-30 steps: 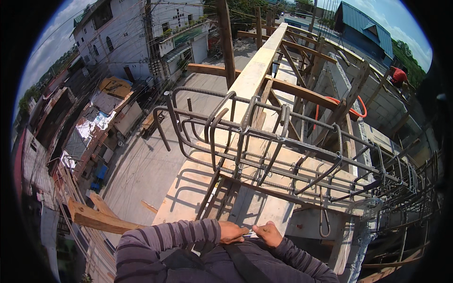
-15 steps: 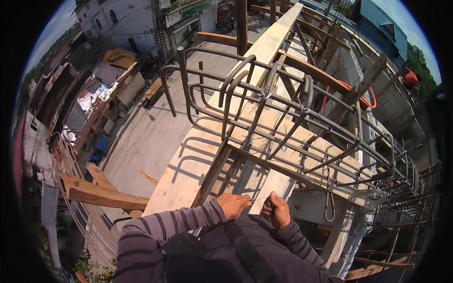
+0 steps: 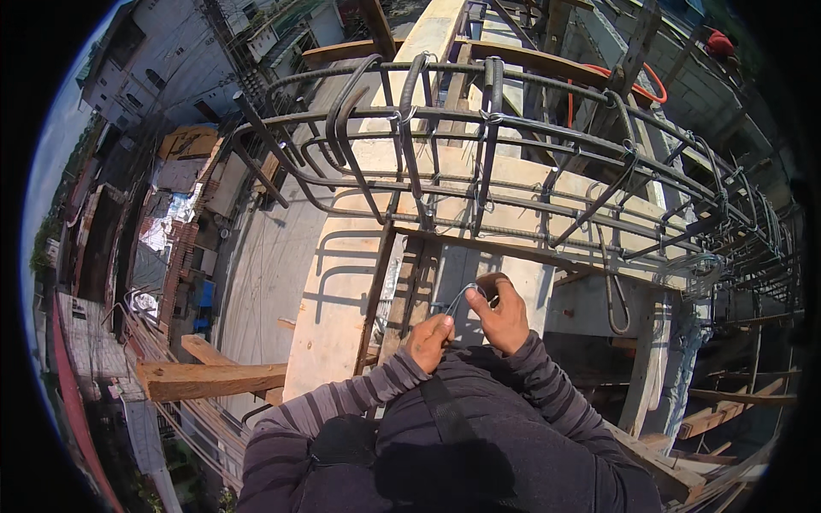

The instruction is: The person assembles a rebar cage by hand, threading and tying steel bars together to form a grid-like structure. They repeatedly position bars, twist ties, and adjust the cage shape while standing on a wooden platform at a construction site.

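Observation:
In front of my body, my left hand pinches one end of a thin, pale tie wire. The wire bends in a loop up to my right hand, whose thumb and fingers close on its other part. Beyond my hands, a cage of ribbed steel rebar lies across a pale plywood form. Bits of wire bind its stirrups to the long bars at several crossings. Both hands are apart from the cage.
A plywood strip runs along my left, with a rough timber beside it. Far below lies a paved street. A bent rebar hook hangs off the cage at right. An orange hose curls behind; a person in red is far right.
Both hands have risen, and the wire between them now shows as a bent loop. My view has shifted, so the rebar cage sits further left and higher.

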`<act>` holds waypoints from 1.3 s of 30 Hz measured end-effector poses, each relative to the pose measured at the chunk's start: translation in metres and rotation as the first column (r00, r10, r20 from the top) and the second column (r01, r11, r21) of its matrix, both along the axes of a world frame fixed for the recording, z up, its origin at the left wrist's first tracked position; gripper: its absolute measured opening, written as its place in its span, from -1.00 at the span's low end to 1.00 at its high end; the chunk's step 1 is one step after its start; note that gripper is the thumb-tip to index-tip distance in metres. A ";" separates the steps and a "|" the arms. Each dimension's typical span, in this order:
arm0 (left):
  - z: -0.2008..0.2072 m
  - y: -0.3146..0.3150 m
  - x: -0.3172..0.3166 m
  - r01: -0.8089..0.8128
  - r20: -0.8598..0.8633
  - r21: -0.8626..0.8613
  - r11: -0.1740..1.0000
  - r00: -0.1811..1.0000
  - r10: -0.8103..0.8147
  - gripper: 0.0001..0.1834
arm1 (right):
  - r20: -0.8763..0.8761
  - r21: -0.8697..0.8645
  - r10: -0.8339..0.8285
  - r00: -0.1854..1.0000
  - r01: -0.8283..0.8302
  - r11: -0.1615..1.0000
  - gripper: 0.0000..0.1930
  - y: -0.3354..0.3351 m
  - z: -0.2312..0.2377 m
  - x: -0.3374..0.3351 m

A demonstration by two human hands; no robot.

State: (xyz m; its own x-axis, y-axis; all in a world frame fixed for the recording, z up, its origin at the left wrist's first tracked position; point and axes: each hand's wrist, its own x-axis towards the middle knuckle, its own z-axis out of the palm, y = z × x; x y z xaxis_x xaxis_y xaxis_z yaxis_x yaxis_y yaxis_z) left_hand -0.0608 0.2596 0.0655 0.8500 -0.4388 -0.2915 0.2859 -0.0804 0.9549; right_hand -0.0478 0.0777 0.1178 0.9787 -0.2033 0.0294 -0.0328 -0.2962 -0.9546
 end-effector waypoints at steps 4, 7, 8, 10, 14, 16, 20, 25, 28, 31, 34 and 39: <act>-0.004 0.018 0.000 -0.107 -0.241 -0.077 0.991 0.967 0.085 -0.53 | 0.337 -0.198 -0.136 0.932 0.211 0.957 -0.64 -0.042 0.032 -0.033; -0.011 0.033 0.004 -0.050 -0.208 -0.041 0.998 0.977 0.040 -0.54 | 0.402 -0.314 -0.459 0.793 0.590 0.744 -0.65 -0.110 0.040 -0.054; -0.013 0.036 0.007 -0.011 -0.204 0.006 1.000 0.979 0.012 -0.54 | 0.398 -0.430 -0.500 0.769 0.638 0.639 -0.61 -0.134 0.037 -0.058; -0.014 0.041 0.012 0.060 -0.054 0.197 0.979 0.997 -0.050 -0.60 | 0.331 -0.786 -0.505 0.797 0.529 0.320 -0.41 -0.168 0.026 -0.058; 0.000 0.047 0.025 0.153 0.233 0.416 0.897 0.935 -0.268 -0.59 | -0.276 -0.862 -0.513 0.813 0.027 0.507 -0.40 -0.193 -0.003 -0.045; 0.009 0.052 0.034 0.131 0.268 0.536 0.834 0.910 -0.316 -0.58 | -0.343 -0.856 -0.527 0.778 -0.027 0.517 -0.52 -0.198 -0.013 -0.044; 0.023 0.075 0.053 -0.073 0.290 0.519 0.852 0.952 -0.095 -0.57 | -0.262 -0.848 -0.540 0.800 0.076 0.525 -0.61 -0.195 -0.013 -0.052; 0.031 0.099 0.062 -0.236 0.361 0.389 0.891 0.929 0.088 -0.58 | -0.296 -0.863 -0.422 0.857 -0.051 0.503 -0.60 -0.215 0.026 -0.086; 0.028 0.097 0.067 -0.276 0.299 0.384 0.881 0.940 0.164 -0.64 | -0.305 -0.762 -0.356 0.883 -0.002 0.648 -0.59 -0.224 0.013 -0.115; 0.019 0.087 0.072 -0.346 0.241 0.206 0.915 0.925 0.295 -0.71 | 0.092 -0.782 -0.280 0.956 0.243 0.574 -0.57 -0.193 -0.056 -0.164; 0.011 0.079 0.074 -0.356 0.215 0.063 0.932 0.917 0.336 -0.71 | 0.085 -0.438 -0.336 0.938 0.338 0.833 -0.54 -0.142 -0.114 -0.216; 0.016 0.066 0.077 -0.412 0.271 -0.006 0.911 0.876 0.398 -0.71 | 0.061 -0.261 -0.370 0.927 0.373 0.891 -0.70 -0.094 -0.098 -0.215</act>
